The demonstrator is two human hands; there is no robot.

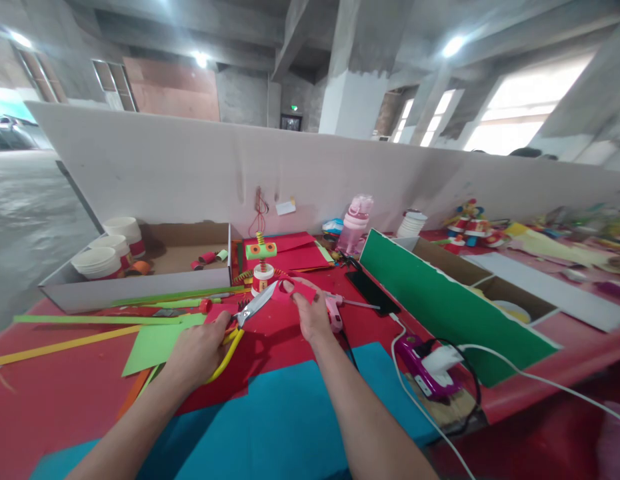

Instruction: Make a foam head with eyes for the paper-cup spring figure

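My left hand (203,347) is closed around the yellow handles of a pair of scissors (257,305), whose metal blades point up and to the right. The blade tips are beside a small piece of red paper (297,291), which my right hand (310,310) pinches between thumb and fingers. Just behind the scissors stands a small paper figure (261,251) with a green head, orange eyes and a white cup-like body. A pink glue gun (335,312) lies partly hidden by my right hand.
Blue paper (285,420) lies nearest me, with green sheets (150,347) at left. White cups (97,262) stand in a cardboard box (140,291). Rightward are a phone (373,292), a purple power strip (423,367) with cables, a green-sided box (440,300) and a pink bottle (357,223).
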